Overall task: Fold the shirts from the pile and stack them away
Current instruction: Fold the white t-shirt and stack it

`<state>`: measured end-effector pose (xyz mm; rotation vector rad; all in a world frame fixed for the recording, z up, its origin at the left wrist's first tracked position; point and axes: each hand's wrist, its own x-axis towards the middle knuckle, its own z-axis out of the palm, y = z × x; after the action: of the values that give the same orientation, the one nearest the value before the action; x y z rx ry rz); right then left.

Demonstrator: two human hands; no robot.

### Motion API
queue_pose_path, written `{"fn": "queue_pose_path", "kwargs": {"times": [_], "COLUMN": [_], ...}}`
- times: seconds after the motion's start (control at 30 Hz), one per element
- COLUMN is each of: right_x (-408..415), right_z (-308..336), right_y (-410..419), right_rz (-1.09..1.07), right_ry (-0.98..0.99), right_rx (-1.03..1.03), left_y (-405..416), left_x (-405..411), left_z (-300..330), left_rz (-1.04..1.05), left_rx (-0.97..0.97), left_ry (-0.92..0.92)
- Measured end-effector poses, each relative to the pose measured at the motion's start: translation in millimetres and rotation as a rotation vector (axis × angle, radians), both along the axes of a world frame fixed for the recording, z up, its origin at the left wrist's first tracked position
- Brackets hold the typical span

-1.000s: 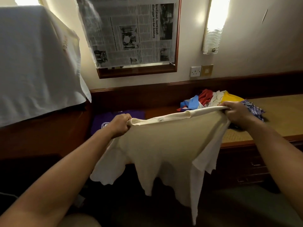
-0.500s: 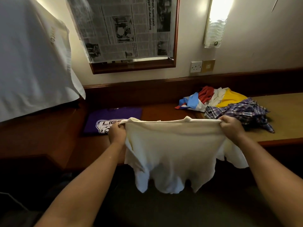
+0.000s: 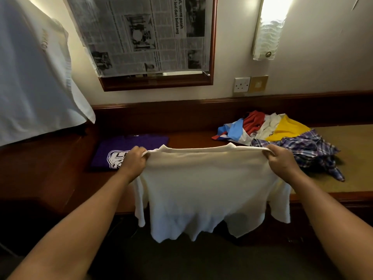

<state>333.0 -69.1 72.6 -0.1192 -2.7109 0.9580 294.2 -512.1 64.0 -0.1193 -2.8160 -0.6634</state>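
- A cream wall (image 3: 314, 57) rises beyond both hands.
- A wood-framed mirror (image 3: 157, 81), covered with newspaper (image 3: 145, 33), hangs above and between the hands.
- A lit wall lamp (image 3: 268, 27) glows high above the right hand.
- A white socket (image 3: 241, 84) and a brass switch plate (image 3: 258, 83) sit side by side below the lamp.
- A dark wooden counter (image 3: 191, 138) runs behind the hands, with a tan mat (image 3: 355, 158) at its right end.
- A white cloth (image 3: 30, 77) hangs far left.
- Dark floor (image 3: 181, 259) lies below.
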Motion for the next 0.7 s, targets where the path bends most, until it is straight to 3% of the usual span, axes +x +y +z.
{"fn": "queue_pose_path", "kwargs": {"times": [0.27,0.43,0.5,0.63,0.7], "right_x": [-41.1,-69.6,-79.2,-97.1,-109.6], "right_z": [-16.0,-23.0,-24.3,-29.4,-34.4], "right_y": [-7.1,-16.7,-19.3,-18.4,-16.6], "right_rz": [-0.067,-0.137,-0.174,-0.183,-0.174], "right_ry": [-0.018,-0.017,-0.012,-0.018,-0.043], "right_rx": [-0.013,0.035,0.026,0.051,0.063], "left_y": [11.3,18.6,11.0,-18.5,-29.5], "left_x": [-36.5,-67.7,-75.5,-87.8,-93.5], "left_z": [-22.8,-34.3,-35.1,-32.8,-35.7], "left_rz": [0.358,0.352,0.298,0.177,0.137], "left_rx": [0.282,0.508,0.422,0.071,0.021], "left_ry": [-0.059,-0.146,-0.171,-0.221,-0.263]}}
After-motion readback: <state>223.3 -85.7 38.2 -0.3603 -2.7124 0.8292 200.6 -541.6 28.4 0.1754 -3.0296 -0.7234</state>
